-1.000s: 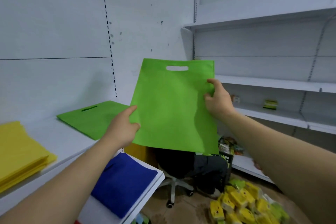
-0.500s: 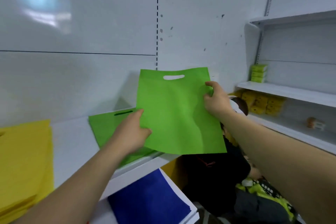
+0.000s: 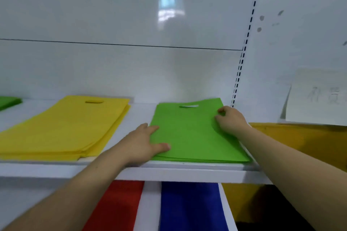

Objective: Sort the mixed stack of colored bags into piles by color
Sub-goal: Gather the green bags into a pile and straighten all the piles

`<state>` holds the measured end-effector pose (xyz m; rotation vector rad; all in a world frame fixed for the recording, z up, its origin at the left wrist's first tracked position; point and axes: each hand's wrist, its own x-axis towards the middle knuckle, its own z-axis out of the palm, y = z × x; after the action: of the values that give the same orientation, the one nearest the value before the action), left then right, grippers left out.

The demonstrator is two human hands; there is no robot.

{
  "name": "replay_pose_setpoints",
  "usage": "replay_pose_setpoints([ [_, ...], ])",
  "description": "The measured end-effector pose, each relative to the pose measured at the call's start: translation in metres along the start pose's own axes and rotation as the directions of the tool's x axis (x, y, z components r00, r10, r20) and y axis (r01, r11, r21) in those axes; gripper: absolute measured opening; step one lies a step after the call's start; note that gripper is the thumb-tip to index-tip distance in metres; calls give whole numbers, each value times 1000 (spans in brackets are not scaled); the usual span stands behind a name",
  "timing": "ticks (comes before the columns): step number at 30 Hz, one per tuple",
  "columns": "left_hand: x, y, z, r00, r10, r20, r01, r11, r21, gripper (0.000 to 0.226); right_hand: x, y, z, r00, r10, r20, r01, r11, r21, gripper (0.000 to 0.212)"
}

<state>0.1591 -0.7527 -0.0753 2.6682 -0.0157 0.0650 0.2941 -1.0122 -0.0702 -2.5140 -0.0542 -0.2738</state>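
Nearest in, down at 6 o'clock on the lower shelf, a blue bag (image 3: 189, 208) lies flat, with a red bag (image 3: 116, 206) just beside it at 7 o'clock, a white strip showing between them. Above them runs the white front lip of the upper shelf (image 3: 169, 173).

On that shelf, dead centre, is the green pile (image 3: 191, 137), flat, its front edge near the lip and the handle slots at the far end. The left grip (image 3: 142, 144) is wide: fingers straight along the pile's 9 o'clock edge, thumb laid on top. The right grip (image 3: 231, 120) is narrow, at the pile's 2 o'clock corner, with finger and thumb curled in and pinching the top layer of green.

At 9 o'clock, apart from the green, lies the yellow pile (image 3: 62, 127), its layers slightly fanned. At 3 o'clock sits a dark yellow bin (image 3: 300, 140).

Farther back, a scrap of another green bag (image 3: 8, 101) shows at 10 o'clock. At 2 o'clock a white sheet (image 3: 315, 103) bears writing too blurred to read. A slotted upright (image 3: 242, 58) climbs the white back wall at 1 o'clock.
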Motion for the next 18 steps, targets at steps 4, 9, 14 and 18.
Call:
replay_pose_setpoints([
  [4, -21, 14, 5, 995, 42, 86, -50, 994, 98, 117, -7, 10, 3, 994, 14, 109, -13, 1000, -7, 52],
  [9, -28, 10, 17, 997, 64, -49, -56, 987, 153, 137, -13, 17, 2, 995, -39, 88, 29, 994, 107, 49],
  [14, -29, 8, 20, 990, 19, -139, -6, 996, 91, 137, -9, 21, 5, 995, -49, 87, 39, 993, 108, 47],
  [18, -28, 7, 22, 984, 19, -176, -2, 995, 98, 133, -7, 21, 6, 990, -62, 131, 55, 997, 56, 51],
])
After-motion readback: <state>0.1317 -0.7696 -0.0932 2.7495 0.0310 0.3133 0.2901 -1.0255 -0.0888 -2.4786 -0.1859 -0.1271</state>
